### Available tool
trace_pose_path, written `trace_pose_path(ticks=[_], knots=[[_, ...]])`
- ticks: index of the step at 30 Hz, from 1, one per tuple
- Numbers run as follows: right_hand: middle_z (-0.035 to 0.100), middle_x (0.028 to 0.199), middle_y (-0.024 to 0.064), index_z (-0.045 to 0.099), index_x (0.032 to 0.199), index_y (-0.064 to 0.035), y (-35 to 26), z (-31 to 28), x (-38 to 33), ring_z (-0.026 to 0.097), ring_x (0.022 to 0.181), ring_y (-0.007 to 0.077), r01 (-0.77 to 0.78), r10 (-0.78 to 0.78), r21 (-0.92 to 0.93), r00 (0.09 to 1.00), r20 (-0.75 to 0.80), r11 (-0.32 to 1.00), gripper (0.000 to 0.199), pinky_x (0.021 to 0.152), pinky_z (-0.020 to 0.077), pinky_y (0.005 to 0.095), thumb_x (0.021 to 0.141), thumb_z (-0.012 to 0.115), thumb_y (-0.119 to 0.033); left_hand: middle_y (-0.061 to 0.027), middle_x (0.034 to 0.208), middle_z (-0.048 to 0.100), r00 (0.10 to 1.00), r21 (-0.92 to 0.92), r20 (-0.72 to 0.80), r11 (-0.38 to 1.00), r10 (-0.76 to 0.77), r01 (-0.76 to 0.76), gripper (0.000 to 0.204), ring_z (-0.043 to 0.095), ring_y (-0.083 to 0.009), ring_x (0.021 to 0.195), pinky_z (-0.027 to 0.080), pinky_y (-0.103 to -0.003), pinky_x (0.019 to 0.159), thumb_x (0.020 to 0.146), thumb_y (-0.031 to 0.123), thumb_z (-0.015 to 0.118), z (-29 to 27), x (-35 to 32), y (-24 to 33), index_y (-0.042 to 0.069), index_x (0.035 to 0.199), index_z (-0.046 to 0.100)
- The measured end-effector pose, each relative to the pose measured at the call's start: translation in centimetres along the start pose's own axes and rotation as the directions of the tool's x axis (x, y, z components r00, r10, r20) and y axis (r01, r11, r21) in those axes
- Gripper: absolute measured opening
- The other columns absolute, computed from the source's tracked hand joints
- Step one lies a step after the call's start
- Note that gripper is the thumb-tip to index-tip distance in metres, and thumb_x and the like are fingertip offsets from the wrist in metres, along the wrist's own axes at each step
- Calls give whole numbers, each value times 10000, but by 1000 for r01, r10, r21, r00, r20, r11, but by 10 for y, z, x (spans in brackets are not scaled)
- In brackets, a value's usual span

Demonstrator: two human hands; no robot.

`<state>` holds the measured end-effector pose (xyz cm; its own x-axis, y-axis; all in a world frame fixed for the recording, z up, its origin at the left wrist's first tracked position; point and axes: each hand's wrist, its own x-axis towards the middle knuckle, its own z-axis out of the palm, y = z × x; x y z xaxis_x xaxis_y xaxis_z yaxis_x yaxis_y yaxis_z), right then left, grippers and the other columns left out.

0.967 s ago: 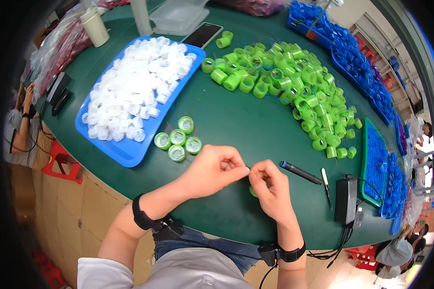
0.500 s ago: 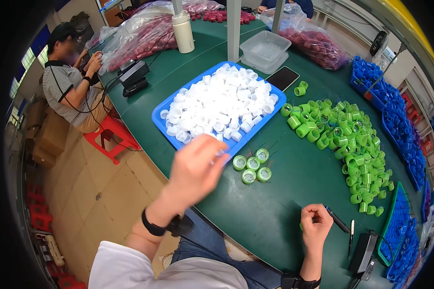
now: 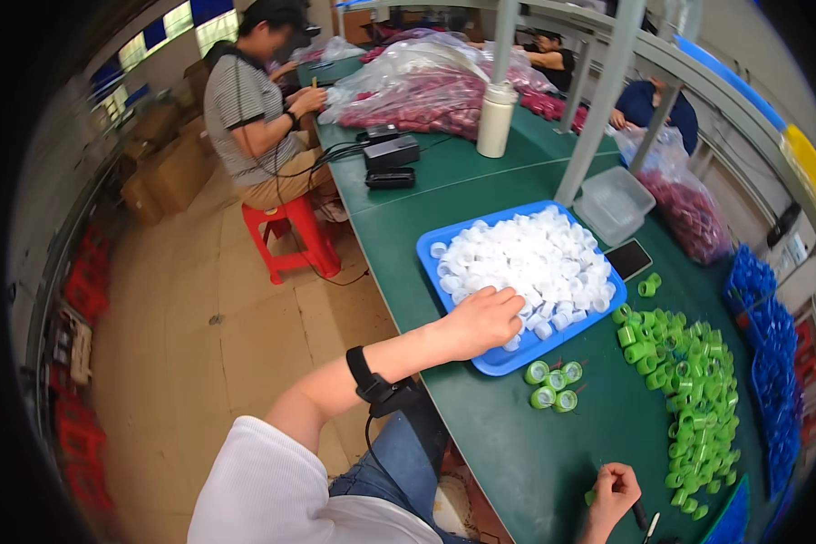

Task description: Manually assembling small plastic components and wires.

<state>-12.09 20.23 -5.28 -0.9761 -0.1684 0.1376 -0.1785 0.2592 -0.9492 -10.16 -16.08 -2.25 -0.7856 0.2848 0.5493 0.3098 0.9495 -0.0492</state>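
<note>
Illumination was bright, with the white caps (image 3: 539,254) nearly washed out, windows (image 3: 216,33) glowing far left, and fisheye curvature bending edges toward a black rim.

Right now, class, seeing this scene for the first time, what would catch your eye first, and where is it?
Probably the bright heap of white caps, piled in a blue tray on the green table, with the left fingers at its near side. Right of the tray, bright green cylinders spread in a long band. At upper left, a red stool under a seated person stands out.
</note>
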Motion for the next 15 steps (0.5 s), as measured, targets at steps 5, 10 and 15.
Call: trace_pose_path(ticks=[5,10,15], knots=[[491,597,1,562,735,2,-2,8,3,435,491,50,11,-11,57,1000,3,998,54,460,319,191,788,554,5,-126,823,497,990,-171,-60,978,-130,118,138,522,-280,775,455,-380,673,656,18,583,1,2,-6,8,766,501],[483,598,-9,564,733,-1,-5,6,8,414,484,48,56,-56,72,998,5,996,49,457,304,186,776,547,16,-141,822,518,915,-477,-172,844,-364,246,311,549,-309,796,466,-388,685,676,37,611,-21,14,10,23,979,548],[501,630,-21,576,752,0,-9,-16,7,413,530,41,218,-228,-102,969,-98,971,42,480,301,179,781,556,22,-43,836,570,933,-955,294,-28,-206,295,161,554,-76,713,469,-244,596,799,99,625,-34,33,81,17,939,631]])
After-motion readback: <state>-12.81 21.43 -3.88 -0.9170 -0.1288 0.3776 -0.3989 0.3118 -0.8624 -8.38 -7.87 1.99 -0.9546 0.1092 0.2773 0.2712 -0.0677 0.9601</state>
